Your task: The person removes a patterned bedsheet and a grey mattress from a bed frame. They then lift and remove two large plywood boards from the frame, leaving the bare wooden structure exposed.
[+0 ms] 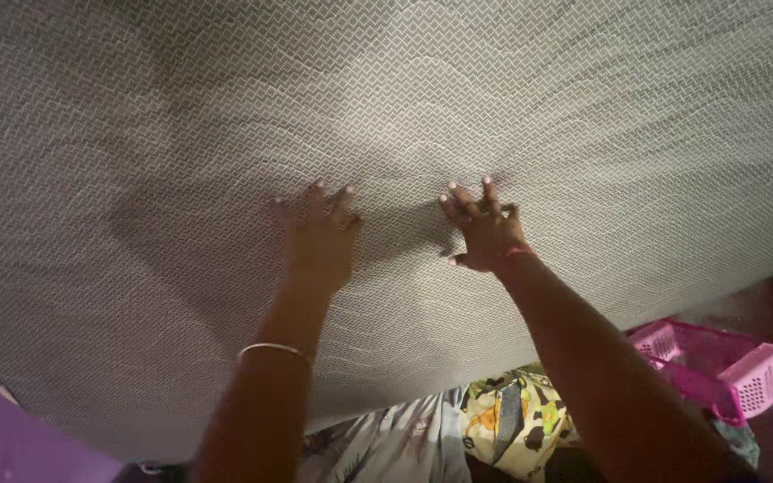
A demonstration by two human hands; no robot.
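Pressing flat against a large quilted mattress (pixel 386 107), both hands splayed, fingers spread wide. Filling nearly the whole view, pale grey-beige, stitched in a fine zigzag weave with wavy quilting lines; lower edge running diagonally above a pink plastic basket (pixel 717 367) at lower right and patterned fabric (pixel 512 420) at bottom centre, a strip of purple cloth (pixel 11 438) at lower left.

Likely bulky and heavy, soft on the surface yet floppy across its span; probably awkward to steer from the middle of a face. Textured cover offering decent friction to palms, nothing there to close fingers around. Better purchase judged to lie along the lower edge or a corner, where fingers could curl under.

Left hand (pixel 319 237): grip released, palm down on the cover, fingertips digging in slightly, arm outstretched, thin bangle at the forearm. Right hand (pixel 485 228): likewise unclenched, holding nothing, fingers fanned and pressing, thumb angled outward, red band at the wrist, arm extended from lower right. Hands near each other, not touching.
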